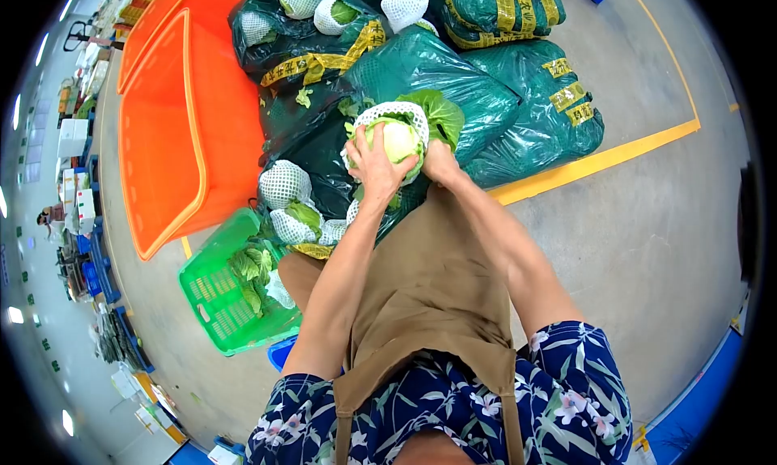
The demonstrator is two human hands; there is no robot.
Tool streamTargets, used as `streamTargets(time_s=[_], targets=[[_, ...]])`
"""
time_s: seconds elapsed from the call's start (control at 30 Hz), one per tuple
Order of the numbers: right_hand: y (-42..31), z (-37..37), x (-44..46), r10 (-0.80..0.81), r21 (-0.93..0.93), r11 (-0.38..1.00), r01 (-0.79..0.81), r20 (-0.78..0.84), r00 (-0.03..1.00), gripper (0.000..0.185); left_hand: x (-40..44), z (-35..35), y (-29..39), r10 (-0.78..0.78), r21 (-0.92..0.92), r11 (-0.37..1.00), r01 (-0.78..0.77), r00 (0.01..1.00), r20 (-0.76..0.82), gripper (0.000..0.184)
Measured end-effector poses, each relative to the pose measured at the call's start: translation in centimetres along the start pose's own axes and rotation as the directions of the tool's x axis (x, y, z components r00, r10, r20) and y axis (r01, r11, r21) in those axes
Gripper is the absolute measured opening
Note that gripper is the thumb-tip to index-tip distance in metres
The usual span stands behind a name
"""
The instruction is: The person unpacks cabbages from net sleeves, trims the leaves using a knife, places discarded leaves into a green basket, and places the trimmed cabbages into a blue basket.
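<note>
A pale green cabbage [400, 141], partly covered by a white foam net [415, 115], is held in front of me above the dark plastic bags. My left hand [374, 167] is wrapped over its near left side. Closed at the right side of the cabbage is my right hand [439, 161], with a large green outer leaf [438, 115] rising from it. Its fingertips are partly hidden, but the leaf appears pinched there. Below and left of the hands, more netted cabbages [286, 184] lie on an opened dark bag [312, 145].
Taped green plastic bags [437, 76] are piled ahead of me. A tall orange bin [231, 141] stands on the left. A green crate [212, 301] nearer me holds loose leaves [252, 272]. Yellow tape [599, 159] marks the floor on the right.
</note>
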State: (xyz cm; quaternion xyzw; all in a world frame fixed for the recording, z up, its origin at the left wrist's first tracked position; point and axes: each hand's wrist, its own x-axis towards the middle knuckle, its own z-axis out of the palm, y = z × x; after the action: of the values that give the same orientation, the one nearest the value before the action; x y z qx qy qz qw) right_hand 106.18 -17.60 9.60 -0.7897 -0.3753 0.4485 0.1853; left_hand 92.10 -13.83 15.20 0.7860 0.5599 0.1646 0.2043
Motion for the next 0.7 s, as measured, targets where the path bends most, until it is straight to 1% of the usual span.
streamTargets(time_s=[0.03,0.07,0.1,0.13,0.17,0.27,0.3,0.33,0.4,0.43,0.47,0.53,0.57,0.6,0.67,0.7], targets=[[-0.9,-0.8,-0.2,0.106,-0.004,0.994,-0.106,0.093,0.99,0.023,0.4,-0.3,0.3,-0.02,-0.004,1.0,0.02,1.0,0.018,0.088],[-0.5,-0.6,-1.1,0.08,0.058,0.995,-0.086,0.11,0.991,0.021,0.6,-0.5,0.4,-0.036,-0.007,0.999,0.036,0.999,0.038,0.088],[0.1,-0.5,-2.2,0.047,0.119,0.991,-0.061,0.117,0.992,0.02,1.0,-0.5,-0.3,-0.062,-0.051,0.997,0.064,0.997,0.044,0.086],[0.5,-0.4,-3.0,0.012,0.181,0.983,-0.034,0.12,0.993,0.018,1.6,-0.5,-0.8,-0.035,-0.049,0.998,0.037,0.999,0.03,0.086],[1.0,0.1,-3.5,0.029,0.173,0.984,-0.04,0.07,0.997,0.019,1.6,-0.3,-1.3,-0.014,-0.049,0.999,0.015,1.0,0.023,0.085],[0.7,1.2,0.0,0.023,0.065,0.998,-0.027,0.054,0.998,0.018,1.1,0.2,-1.7,0.034,-0.034,0.999,-0.034,0.999,-0.002,0.082],[-0.1,1.2,1.1,0.103,0.042,0.993,-0.107,0.097,0.99,0.022,1.0,0.4,-2.0,0.039,-0.039,0.998,-0.04,0.999,-0.014,0.082],[0.0,1.9,1.4,0.075,0.046,0.996,-0.077,0.046,0.996,0.024,1.2,0.3,-2.4,0.052,-0.042,0.998,-0.053,0.998,-0.028,0.081],[0.4,2.9,2.4,0.004,0.015,1.0,-0.003,-0.06,0.998,0.028,2.0,0.0,-4.5,0.081,-0.138,0.987,-0.084,0.996,-0.03,0.083],[-0.1,2.6,2.2,0.038,-0.062,0.997,-0.039,-0.015,0.999,0.023,2.1,-0.2,-5.7,0.092,-0.185,0.978,-0.097,0.995,-0.035,0.083],[-0.5,2.2,2.0,0.081,-0.024,0.996,-0.08,0.02,0.997,0.023,1.9,-0.3,-6.8,0.049,-0.325,0.945,-0.046,0.999,0.001,0.084],[-0.8,1.2,1.6,0.158,0.049,0.985,-0.163,0.097,0.983,0.022,1.5,-0.4,-9.2,-0.018,-0.573,0.817,0.065,0.996,0.087,0.085],[-0.4,0.9,1.9,0.134,0.078,0.986,-0.146,0.133,0.982,0.02,1.2,-0.2,-10.6,-0.074,-0.645,0.748,0.157,0.985,0.154,0.09],[0.0,0.8,2.0,0.139,0.115,0.981,-0.154,0.128,0.982,0.017,1.0,-0.3,-11.2,-0.088,-0.709,0.672,0.213,0.974,0.21,0.092],[0.6,0.5,2.4,0.135,0.08,0.985,-0.15,0.16,0.978,0.015,0.5,-0.1,-12.1,-0.103,-0.814,0.48,0.328,0.942,0.319,0.097],[0.8,0.1,2.4,0.117,0.127,0.982,-0.141,0.182,0.976,0.013,0.4,-0.2,-11.7,-0.15,-0.794,0.5,0.345,0.938,0.313,0.095]])
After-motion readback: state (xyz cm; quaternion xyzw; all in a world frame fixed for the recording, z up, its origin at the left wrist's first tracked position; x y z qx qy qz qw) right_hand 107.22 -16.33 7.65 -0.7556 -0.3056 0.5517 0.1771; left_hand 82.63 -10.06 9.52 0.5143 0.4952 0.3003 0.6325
